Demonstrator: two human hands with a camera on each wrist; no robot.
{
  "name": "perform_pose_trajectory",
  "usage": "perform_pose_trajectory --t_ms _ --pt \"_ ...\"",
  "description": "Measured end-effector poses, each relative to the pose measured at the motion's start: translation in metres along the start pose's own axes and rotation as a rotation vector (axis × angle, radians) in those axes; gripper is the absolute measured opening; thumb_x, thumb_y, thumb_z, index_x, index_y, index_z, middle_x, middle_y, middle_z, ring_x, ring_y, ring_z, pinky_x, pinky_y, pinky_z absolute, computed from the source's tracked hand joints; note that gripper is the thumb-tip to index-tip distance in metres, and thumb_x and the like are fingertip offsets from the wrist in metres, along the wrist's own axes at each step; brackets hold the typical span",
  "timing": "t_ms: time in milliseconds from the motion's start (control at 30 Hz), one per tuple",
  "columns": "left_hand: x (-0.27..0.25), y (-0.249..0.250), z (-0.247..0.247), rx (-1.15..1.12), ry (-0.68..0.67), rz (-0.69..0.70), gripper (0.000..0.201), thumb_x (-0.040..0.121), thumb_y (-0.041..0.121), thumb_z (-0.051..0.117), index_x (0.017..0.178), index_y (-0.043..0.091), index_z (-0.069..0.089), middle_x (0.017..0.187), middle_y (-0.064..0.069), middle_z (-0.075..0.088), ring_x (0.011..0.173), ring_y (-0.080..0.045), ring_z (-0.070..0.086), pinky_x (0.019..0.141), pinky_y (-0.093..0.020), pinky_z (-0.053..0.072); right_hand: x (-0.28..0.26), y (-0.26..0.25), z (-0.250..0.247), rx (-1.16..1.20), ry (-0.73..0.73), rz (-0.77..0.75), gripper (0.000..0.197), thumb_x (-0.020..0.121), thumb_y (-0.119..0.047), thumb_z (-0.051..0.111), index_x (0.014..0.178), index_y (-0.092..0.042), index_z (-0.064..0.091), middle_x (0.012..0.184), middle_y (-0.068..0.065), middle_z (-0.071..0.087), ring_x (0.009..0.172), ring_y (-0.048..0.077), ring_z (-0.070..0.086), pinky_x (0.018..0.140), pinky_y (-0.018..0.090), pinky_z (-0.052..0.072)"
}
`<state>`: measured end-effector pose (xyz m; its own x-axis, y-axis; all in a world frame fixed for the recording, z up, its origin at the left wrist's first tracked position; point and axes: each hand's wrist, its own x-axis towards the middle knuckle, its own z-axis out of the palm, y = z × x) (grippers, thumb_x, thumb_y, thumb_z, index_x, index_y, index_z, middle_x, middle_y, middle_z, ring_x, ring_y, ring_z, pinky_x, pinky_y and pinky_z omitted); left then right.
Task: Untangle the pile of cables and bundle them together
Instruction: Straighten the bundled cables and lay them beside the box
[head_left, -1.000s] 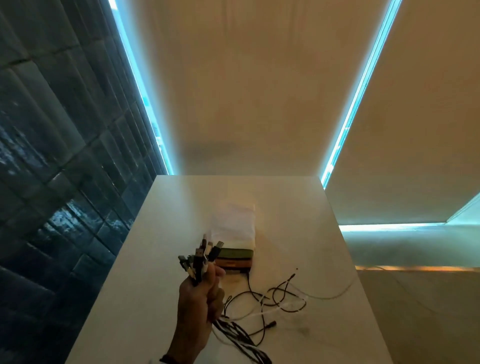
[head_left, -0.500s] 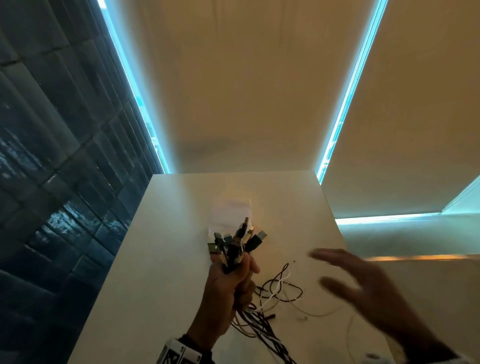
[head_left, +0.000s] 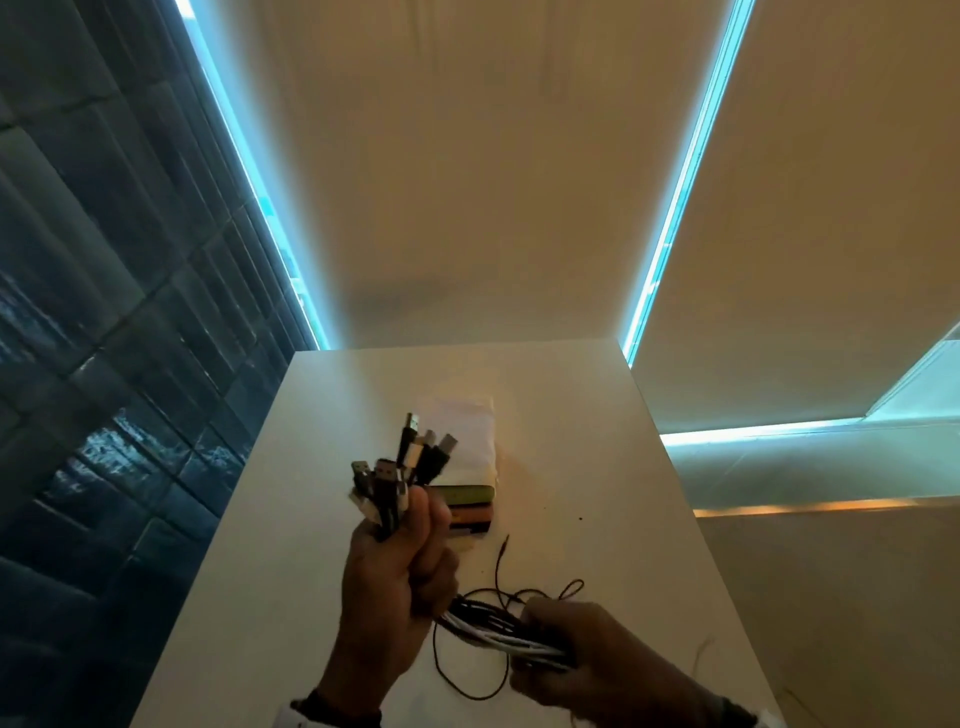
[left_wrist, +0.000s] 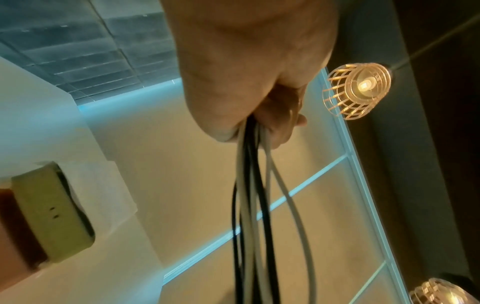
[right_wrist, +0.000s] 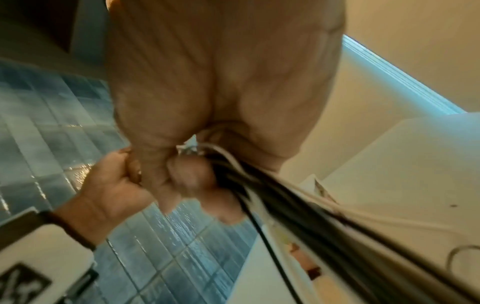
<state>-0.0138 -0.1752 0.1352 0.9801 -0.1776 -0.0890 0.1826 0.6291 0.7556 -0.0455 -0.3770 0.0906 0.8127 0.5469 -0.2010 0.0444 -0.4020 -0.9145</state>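
My left hand (head_left: 400, 566) grips a bunch of black and white cables (head_left: 488, 626) above the white table (head_left: 291, 519), with the plug ends (head_left: 400, 467) fanned out above the fist. In the left wrist view the cables (left_wrist: 249, 195) hang down out of the left hand (left_wrist: 249, 115). My right hand (head_left: 561, 649) holds the same bundle lower down to the right, its fingers curled round the strands. In the right wrist view the cables (right_wrist: 298, 209) stretch away from the right hand (right_wrist: 192, 176). A thin black cable (head_left: 467, 670) loops loose on the table below the hands.
A stack of flat things (head_left: 467, 499), white on top with green and orange edges, lies on the table just behind my left hand. A dark tiled wall (head_left: 104, 364) runs along the left. The table ends at the right (head_left: 691, 519) near lit wall panels.
My right hand came in from the right, where it hovered open, and now grips the cables below my left hand. The left hand has stayed raised, still holding the plug ends.
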Motion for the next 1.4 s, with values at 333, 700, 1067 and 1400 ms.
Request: perform_pose_trajectory --t_ms 333,700,1067,1400 --pt "0.002 0.051 -0.001 0.055 0.092 0.192 0.034 0.095 0.033 0.039 0.073 0.016 0.06 0.045 0.008 0.027 0.035 -0.004 0.014 0.035 -0.017 0.013 -0.008 0.058 -0.006 0.154 0.081 0.21 0.031 0.086 -0.037 0.071 0.059 -0.026 0.06 0.053 -0.011 0.045 0.051 0.008 0.038 0.049 0.021 0.031" --pt "-0.014 0.105 0.006 -0.117 -0.164 0.291 0.042 0.107 0.027 0.025 0.083 0.014 0.058 0.047 0.008 0.029 0.038 -0.009 0.016 0.034 -0.015 0.025 -0.004 0.107 0.018 0.076 0.158 0.294 0.03 0.082 -0.035 0.073 0.054 -0.03 0.062 0.048 -0.013 0.05 0.05 -0.001 0.042 0.053 0.018 0.03" --pt "-0.03 0.103 -0.003 -0.452 -0.381 0.07 0.041 0.108 0.024 0.019 0.105 -0.007 0.046 0.064 -0.013 0.033 0.048 -0.017 0.026 0.046 -0.031 0.029 -0.004 0.116 0.005 -0.234 -0.231 0.395 0.008 0.09 -0.04 0.062 0.097 -0.042 0.059 0.099 -0.017 0.058 0.105 0.005 0.06 0.085 0.015 0.04" --pt "-0.027 0.054 -0.005 0.108 0.266 0.117 0.031 0.091 0.033 0.046 0.073 0.012 0.059 0.045 0.006 0.023 0.032 -0.004 0.015 0.036 -0.013 0.013 0.084 0.104 -0.027 -0.312 0.232 0.594 0.033 0.092 -0.041 0.06 0.094 -0.009 0.064 0.094 0.007 0.069 0.09 0.024 0.07 0.071 0.027 0.058"
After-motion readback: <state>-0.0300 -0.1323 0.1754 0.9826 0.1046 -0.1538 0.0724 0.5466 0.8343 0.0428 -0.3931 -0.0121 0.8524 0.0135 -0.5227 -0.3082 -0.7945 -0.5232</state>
